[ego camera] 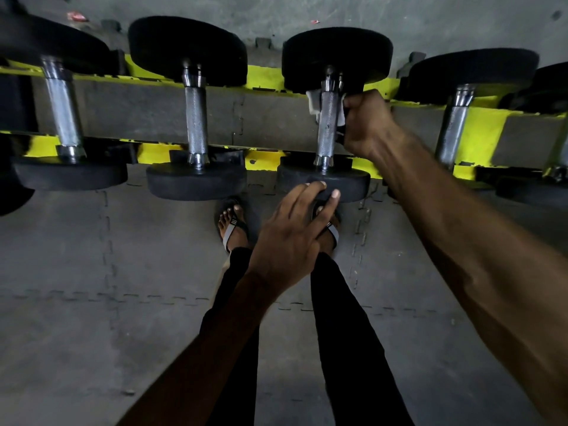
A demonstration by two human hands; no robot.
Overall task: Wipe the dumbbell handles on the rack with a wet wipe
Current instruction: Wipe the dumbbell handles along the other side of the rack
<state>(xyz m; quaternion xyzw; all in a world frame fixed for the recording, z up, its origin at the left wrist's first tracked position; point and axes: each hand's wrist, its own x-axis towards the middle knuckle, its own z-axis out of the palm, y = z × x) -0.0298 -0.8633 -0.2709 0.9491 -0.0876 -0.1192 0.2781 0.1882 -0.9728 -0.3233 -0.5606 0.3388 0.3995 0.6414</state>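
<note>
Grey interlocking floor mats [92, 302] fill the view from three o'clock round to nine. Across the top, from ten to two o'clock, runs the rack [261, 78], its two rails painted yellow and black. On it lie several dumbbells side by side, each with black round heads and a knurled steel handle that bridges the rails. The third dumbbell [336, 53] from the left, at about one o'clock, is the one being handled. The person's legs [347, 333] in black trousers stand at six o'clock. The right hand [367, 124], reaching in from four o'clock, is clenched round this dumbbell's handle [328, 118] at its far end and grasps the wet wipe [313, 99] against the steel (white edges of it show on both sides of the bar). The left hand [292, 238], near the centre, is released, its spread fingertips resting on the rim of the near head [353, 182]. Below that head two sandals [232, 232] point toward twelve o'clock.
</note>
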